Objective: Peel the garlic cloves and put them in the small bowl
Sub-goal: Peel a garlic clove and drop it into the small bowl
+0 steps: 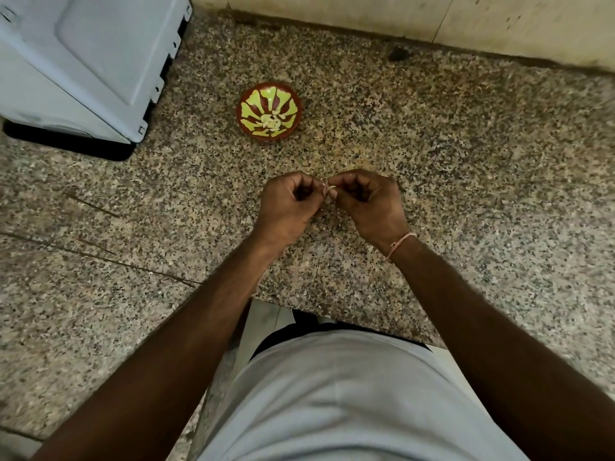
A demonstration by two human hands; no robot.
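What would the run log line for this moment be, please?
step: peeling | both hands, left hand and right hand, pinch garlic clove | bowl holds peeled cloves

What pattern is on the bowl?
Yellow-green petal shapes on red-brown bowl, clearest in the head view.

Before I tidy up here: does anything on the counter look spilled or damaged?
Nothing spilled. Thin dark lines, maybe cracks, cross the speckled counter at left; a dark blotch sits by the wall.
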